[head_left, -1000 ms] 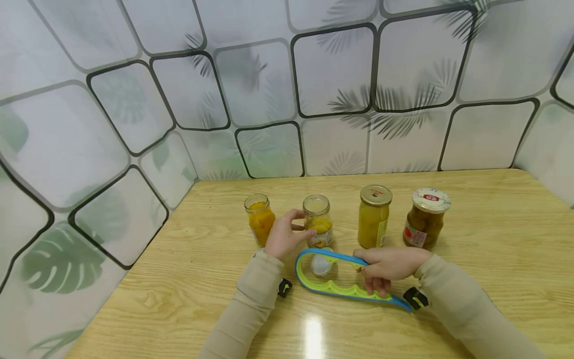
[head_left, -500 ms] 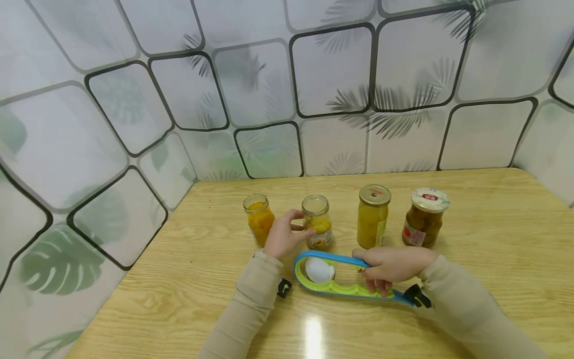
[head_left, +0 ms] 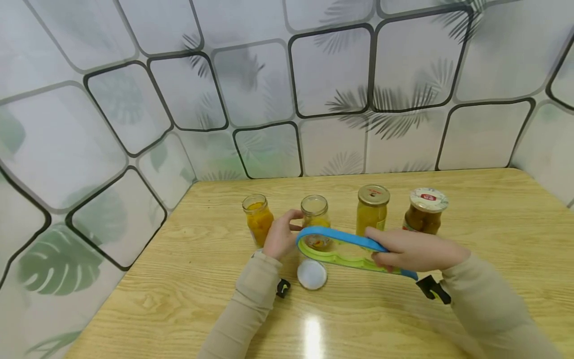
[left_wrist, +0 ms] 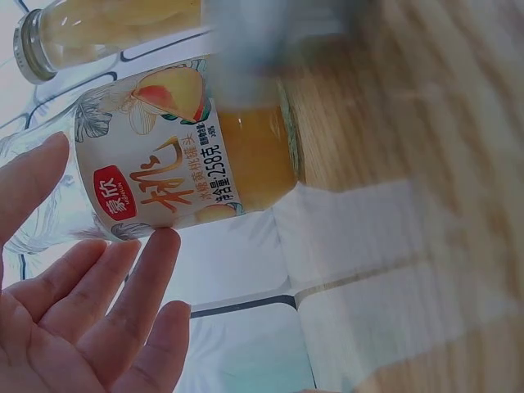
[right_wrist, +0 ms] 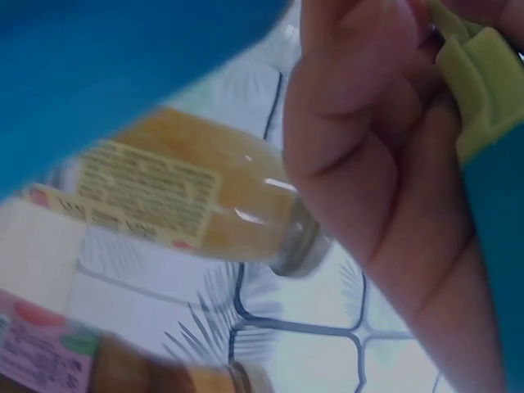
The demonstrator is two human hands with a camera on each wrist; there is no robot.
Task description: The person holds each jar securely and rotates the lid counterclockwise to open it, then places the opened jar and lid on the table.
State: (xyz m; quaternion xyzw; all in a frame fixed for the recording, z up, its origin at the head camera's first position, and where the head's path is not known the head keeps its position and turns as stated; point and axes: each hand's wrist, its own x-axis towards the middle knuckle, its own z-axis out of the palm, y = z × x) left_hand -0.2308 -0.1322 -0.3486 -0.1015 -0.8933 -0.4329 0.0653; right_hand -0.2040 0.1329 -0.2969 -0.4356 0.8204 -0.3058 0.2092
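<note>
Beside an open glass jar of yellow peaches (head_left: 315,209), my left hand (head_left: 279,235) has its thumb in front and its fingers along the left side. The left wrist view shows those fingers loosely extended, fingertips at the jar's label (left_wrist: 155,172). My right hand (head_left: 412,250) grips a blue and lime-green U-shaped jar opener (head_left: 332,232) by its handle end. In the head view, the opener's loop overlaps the lower part of that jar. A round lid (head_left: 312,274) lies white side up on the wooden table, in front of the jar.
To the left stands another uncovered jar, of orange fruit (head_left: 259,222). Farther right are a lidded yellow jar (head_left: 371,214) and a brown jar with a white lid (head_left: 423,219). A patterned wall (head_left: 332,75) rises behind the table (head_left: 179,299).
My right hand has raised the jar opener away from the lid, up and slightly right. The lid shifted a little left and toward me, now lying flat outside the loop. My left hand stays by the jar.
</note>
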